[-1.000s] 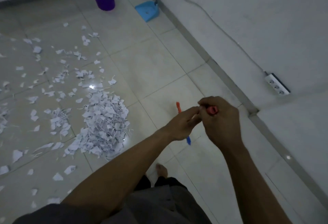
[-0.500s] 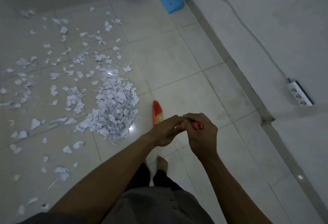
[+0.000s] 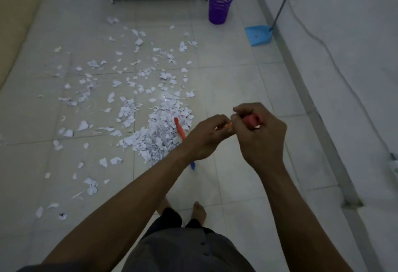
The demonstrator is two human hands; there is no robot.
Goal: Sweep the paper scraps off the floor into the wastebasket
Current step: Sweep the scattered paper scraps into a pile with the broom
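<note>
Pale floor tiles [image 3: 232, 82] carry your paper scraps [image 3: 163, 129], heaped thickest just left of your hands and scattered farther left. Your right hand [image 3: 261, 136] grips the broom's red handle end [image 3: 251, 121]; your left hand [image 3: 207, 137] closes on the shaft below. Far ahead stands the purple wastebasket [image 3: 220, 6], contents indiscernible, with a blue dustpan [image 3: 259, 35] near the wall.
</note>
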